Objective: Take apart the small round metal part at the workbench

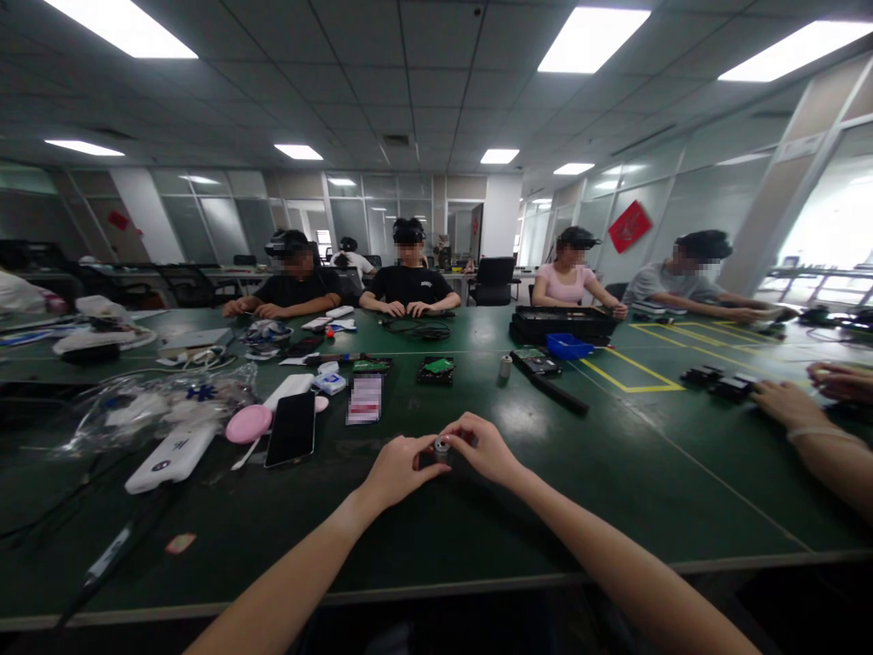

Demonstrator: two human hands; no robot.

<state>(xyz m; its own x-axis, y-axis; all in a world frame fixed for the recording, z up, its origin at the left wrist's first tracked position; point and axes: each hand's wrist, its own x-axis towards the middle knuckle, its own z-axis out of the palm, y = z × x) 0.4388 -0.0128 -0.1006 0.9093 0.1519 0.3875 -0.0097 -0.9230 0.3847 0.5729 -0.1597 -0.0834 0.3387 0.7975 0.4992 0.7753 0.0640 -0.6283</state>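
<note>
A small grey metal cylinder [442,453] with a dark opening in its top stands upright on the green table in front of me. My left hand [399,468] grips it from the left, thumb at its base and fingers near the top. From the other side, the closed fingertips of my right hand [486,448] pinch at its upper rim; whether they also hold a tiny part is too small to tell. A similar metal cylinder [505,367] stands farther off to the right. Beyond my hands lies a black drive with a green circuit board [436,367].
To the left are a black phone [291,430], a pink round case [248,424], a white power bank [170,457] and plastic bags. A blue tray [568,346] and a black bar [549,382] lie right. Co-workers sit opposite; another person's hand [791,405] is at the right.
</note>
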